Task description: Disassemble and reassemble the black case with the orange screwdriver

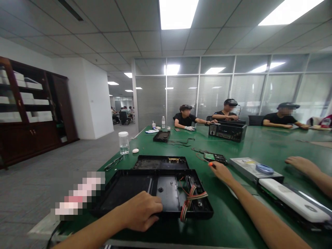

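My left hand (141, 211) is closed on the near edge of an open black plastic case (155, 188). A striped ribbon cable (189, 202) and red wires lie inside the case on its right. My right hand (221, 172) reaches forward over the green table (233, 214), curled round a small tool with an orange tip (210, 164). That tip sits just short of a green circuit board (215, 157).
A second black case half (160, 162) lies behind the first. To the right are a grey drive (246, 165) with a blue ring (264, 168), a long white device (293, 202) and another person's hand (301, 164). A glass jar (123, 142) stands at the left edge. Three people sit at the far side.
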The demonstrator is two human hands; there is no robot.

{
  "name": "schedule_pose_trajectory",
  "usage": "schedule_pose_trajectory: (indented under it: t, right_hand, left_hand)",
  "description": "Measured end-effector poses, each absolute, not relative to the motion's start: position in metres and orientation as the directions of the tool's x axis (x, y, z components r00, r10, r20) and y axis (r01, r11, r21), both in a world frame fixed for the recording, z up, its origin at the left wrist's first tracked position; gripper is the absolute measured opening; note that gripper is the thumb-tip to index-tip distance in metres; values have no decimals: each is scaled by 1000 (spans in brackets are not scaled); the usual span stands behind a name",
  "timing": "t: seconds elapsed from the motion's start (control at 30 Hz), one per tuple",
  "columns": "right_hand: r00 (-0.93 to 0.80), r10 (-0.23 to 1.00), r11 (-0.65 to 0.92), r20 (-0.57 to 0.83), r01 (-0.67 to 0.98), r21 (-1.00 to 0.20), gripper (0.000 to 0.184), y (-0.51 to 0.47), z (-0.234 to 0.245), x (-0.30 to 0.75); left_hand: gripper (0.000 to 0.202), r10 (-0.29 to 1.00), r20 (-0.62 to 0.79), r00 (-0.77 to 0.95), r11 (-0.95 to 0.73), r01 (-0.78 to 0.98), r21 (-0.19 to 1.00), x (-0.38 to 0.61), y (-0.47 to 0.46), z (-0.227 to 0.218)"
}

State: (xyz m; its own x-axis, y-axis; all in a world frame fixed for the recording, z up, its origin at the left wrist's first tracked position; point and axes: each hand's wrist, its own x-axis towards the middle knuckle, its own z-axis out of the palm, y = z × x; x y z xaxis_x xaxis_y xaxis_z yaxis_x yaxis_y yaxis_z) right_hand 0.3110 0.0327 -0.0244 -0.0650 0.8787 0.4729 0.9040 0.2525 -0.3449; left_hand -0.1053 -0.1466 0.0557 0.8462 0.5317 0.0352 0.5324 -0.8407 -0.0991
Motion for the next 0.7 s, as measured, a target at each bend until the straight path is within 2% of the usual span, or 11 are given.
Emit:
schedule_pose_trajectory:
  t: [0.1,0.2,0.33,0.43,0.57,0.7]
  right_hand:
    - [57,917,230,395,733,-640,45,31,-22,299]
    - [-103,947,315,304,473,-823,46,22,-22,266]
    - [-369,899,361,236,318,-877,40,5,-24,222]
    - [-437,872,369,221,289,-883,44,-3,-21,209]
    - [-519,832,386,194,291,-876,61,-2,-10,207]
    - [-606,794,348,39,402,-847,64,1,-2,206]
  left_hand:
    - [10,520,20,854,-850,519,-90,-106,-147,47]
    - [10,519,20,855,-850,518,-94,-107,-146,41]
    - [10,523,22,852,-846,523,-103,-107,-145,36]
    - [8,519,9,855,-849,517,-109,-107,-147,35]
    - [7,505,-23,863,-858,499,-124,-106,-151,36]
    - [6,518,-24,855,-851,512,-117,-109,-152,38]
